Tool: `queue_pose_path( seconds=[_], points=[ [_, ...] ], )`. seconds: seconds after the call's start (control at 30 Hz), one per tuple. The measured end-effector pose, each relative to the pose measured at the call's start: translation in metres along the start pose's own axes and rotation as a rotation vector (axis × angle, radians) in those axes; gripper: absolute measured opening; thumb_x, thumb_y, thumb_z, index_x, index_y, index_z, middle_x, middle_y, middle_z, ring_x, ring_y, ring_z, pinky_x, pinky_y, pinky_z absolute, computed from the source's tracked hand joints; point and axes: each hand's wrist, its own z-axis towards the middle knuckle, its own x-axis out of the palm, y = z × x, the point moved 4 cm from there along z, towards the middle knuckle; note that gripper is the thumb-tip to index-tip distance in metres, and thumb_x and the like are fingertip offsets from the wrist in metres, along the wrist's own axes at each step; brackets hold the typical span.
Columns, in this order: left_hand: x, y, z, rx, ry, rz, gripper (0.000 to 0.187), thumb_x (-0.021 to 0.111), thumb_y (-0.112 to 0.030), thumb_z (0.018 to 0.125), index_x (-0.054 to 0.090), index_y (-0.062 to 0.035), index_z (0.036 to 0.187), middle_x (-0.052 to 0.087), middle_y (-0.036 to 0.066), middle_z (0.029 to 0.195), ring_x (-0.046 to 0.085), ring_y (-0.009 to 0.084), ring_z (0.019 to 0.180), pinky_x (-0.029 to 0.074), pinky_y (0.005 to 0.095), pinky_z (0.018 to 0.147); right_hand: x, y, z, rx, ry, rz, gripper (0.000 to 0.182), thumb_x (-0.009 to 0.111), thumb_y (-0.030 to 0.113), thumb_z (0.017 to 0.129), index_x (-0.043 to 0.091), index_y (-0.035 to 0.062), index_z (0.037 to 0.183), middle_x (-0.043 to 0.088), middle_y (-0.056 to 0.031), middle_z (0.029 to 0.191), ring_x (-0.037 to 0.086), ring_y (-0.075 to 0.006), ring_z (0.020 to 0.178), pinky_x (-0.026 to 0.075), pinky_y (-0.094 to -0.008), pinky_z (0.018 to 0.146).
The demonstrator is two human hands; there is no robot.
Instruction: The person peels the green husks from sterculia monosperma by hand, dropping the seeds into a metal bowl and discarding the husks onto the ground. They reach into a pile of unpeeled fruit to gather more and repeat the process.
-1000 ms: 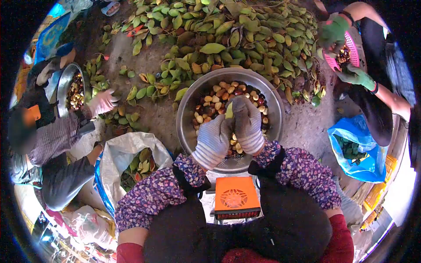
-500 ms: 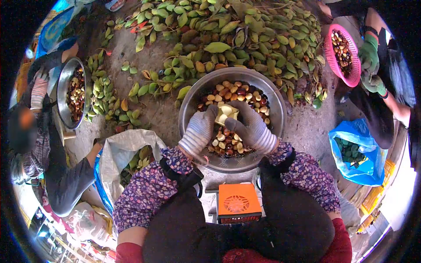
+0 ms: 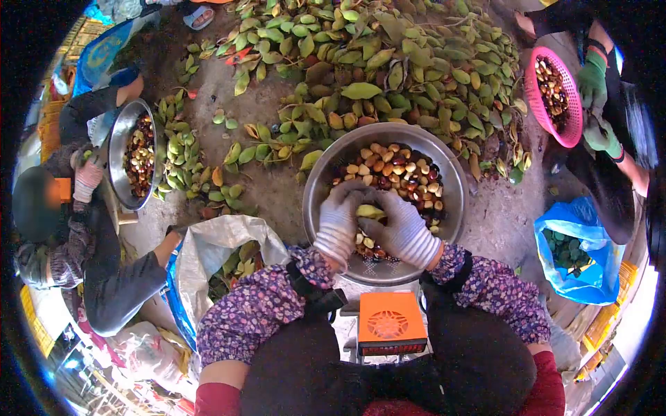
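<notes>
Both of my hands wear grey gloves with striped cuffs and meet over a metal basin (image 3: 454, 173). Between their fingertips is a yellow-green seed pod (image 3: 370, 211), partly covered by the fingers. My left hand (image 3: 340, 216) grips it from the left, fingers closed. From the other side my right hand (image 3: 399, 223) is closed on the same pod, its thumb below. Brown and cream seeds (image 3: 392, 170) fill much of the basin under my hands; some lie hidden beneath them.
A big heap of green pods (image 3: 388, 76) lies ahead. An open white sack (image 3: 208, 239) stands left, a blue bag (image 3: 579, 270) right. Co-workers sit at both sides with a metal bowl (image 3: 156, 152) and pink basket (image 3: 572, 104). An orange-topped device (image 3: 392, 315) is between my knees.
The pod's pale inside faced up earlier; now mostly its yellow-green outside shows, and my fingers have closed further around it. The whole view has shifted slightly, with things appearing lower and farther right.
</notes>
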Motion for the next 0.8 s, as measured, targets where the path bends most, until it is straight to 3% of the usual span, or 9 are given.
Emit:
queue_pose_path(
  seconds=[0.07, 0.2, 0.23, 0.27, 0.3, 0.37, 0.47, 0.57, 0.8],
  points=[
    [-0.014, -0.023, 0.011, -0.016, -0.115, -0.152, 0.023, 0.05, -0.011, 0.085, 0.06, 0.0002, 0.102, 0.061, 0.011, 0.095, 0.06, 0.0169, 0.09, 0.048, 0.0269, 0.079, -0.005, 0.006, -0.001, 0.157, 0.119, 0.354, 0.038, 0.067, 0.025, 0.078, 0.056, 0.0018, 0.106, 0.06, -0.0186, 0.095, 0.059, -0.0334, 0.088, 0.047, -0.0391, 0.077],
    [-0.056, -0.084, 0.057, 0.067, -0.172, -0.027, 0.023, 0.058, -0.015, 0.081, 0.06, 0.0009, 0.097, 0.063, 0.013, 0.085, 0.062, 0.0238, 0.081, 0.051, 0.0334, 0.073, -0.019, -0.031, -0.002, 0.071, -0.017, 0.119, 0.036, 0.065, 0.025, 0.079, 0.056, 0.0019, 0.106, 0.061, -0.0182, 0.096, 0.06, -0.0315, 0.089, 0.047, -0.0384, 0.079],
    [-0.063, -0.094, 0.075, 0.119, -0.174, 0.091, 0.023, 0.06, -0.016, 0.08, 0.06, 0.0011, 0.095, 0.064, 0.013, 0.083, 0.062, 0.0255, 0.078, 0.051, 0.035, 0.071, -0.024, -0.049, 0.001, -0.05, -0.152, -0.187, 0.031, 0.065, 0.011, 0.079, 0.055, 0.0016, 0.106, 0.061, -0.0139, 0.088, 0.061, -0.0245, 0.077, 0.049, -0.0331, 0.067],
    [-0.068, -0.096, 0.094, 0.487, -0.24, 0.48, 0.025, 0.059, -0.015, 0.077, 0.06, -0.0018, 0.099, 0.062, 0.016, 0.094, 0.062, 0.0304, 0.084, 0.05, 0.0393, 0.074, -0.032, -0.071, 0.0, -0.017, -0.195, -0.403, 0.033, 0.066, 0.01, 0.075, 0.055, 0.0031, 0.105, 0.058, -0.0153, 0.094, 0.058, -0.0309, 0.085, 0.048, -0.0383, 0.072],
    [-0.065, -0.098, 0.105, 0.488, -0.237, 0.476, 0.025, 0.059, -0.015, 0.077, 0.06, -0.0018, 0.099, 0.062, 0.016, 0.094, 0.062, 0.0304, 0.084, 0.05, 0.0393, 0.074, -0.05, -0.062, -0.001, -0.101, -0.323, -0.604, 0.037, 0.066, 0.012, 0.073, 0.054, 0.0043, 0.107, 0.053, -0.0176, 0.11, 0.052, -0.0354, 0.1, 0.043, -0.0429, 0.084],
    [-0.039, -0.099, 0.115, 0.779, 0.017, 1.266, 0.026, 0.056, -0.012, 0.078, 0.059, -0.0049, 0.103, 0.057, 0.018, 0.106, 0.06, 0.0345, 0.09, 0.049, 0.0419, 0.077, -0.068, -0.074, 0.0, -0.062, -0.301, -0.769, 0.044, 0.064, 0.014, 0.075, 0.05, 0.0054, 0.115, 0.047, -0.0181, 0.12, 0.045, -0.0383, 0.109, 0.038, -0.0455, 0.092],
    [-0.017, -0.073, 0.148, 0.503, 0.28, 1.562, 0.028, 0.051, -0.01, 0.081, 0.055, -0.0073, 0.109, 0.054, 0.016, 0.112, 0.059, 0.0346, 0.094, 0.049, 0.042, 0.078, -0.082, -0.103, 0.003, 0.068, -0.442, -0.727, 0.056, 0.059, 0.015, 0.078, 0.038, 0.0078, 0.13, 0.049, -0.0184, 0.122, 0.046, -0.0385, 0.111, 0.039, -0.0449, 0.093],
    [-0.022, -0.067, 0.165, 0.373, 0.25, 1.659, 0.028, 0.05, -0.01, 0.082, 0.054, -0.0063, 0.109, 0.054, 0.016, 0.11, 0.059, 0.0344, 0.093, 0.049, 0.0431, 0.078, -0.079, -0.12, -0.004, 0.219, -0.319, -0.471, 0.056, 0.057, 0.013, 0.08, 0.036, 0.0068, 0.131, 0.049, -0.0212, 0.122, 0.048, -0.0382, 0.111, 0.041, -0.0423, 0.091],
    [-0.068, -0.065, 0.152, 0.608, -0.117, 1.222, 0.022, 0.058, -0.018, 0.08, 0.059, -0.0025, 0.096, 0.06, 0.017, 0.099, 0.058, 0.0369, 0.089, 0.047, 0.0404, 0.078, -0.084, -0.147, -0.04, 0.177, -0.348, -0.397, 0.049, 0.056, 0.014, 0.079, 0.041, 0.0073, 0.125, 0.054, -0.0234, 0.107, 0.057, -0.0433, 0.085, 0.049, -0.0461, 0.07]
  ],
)
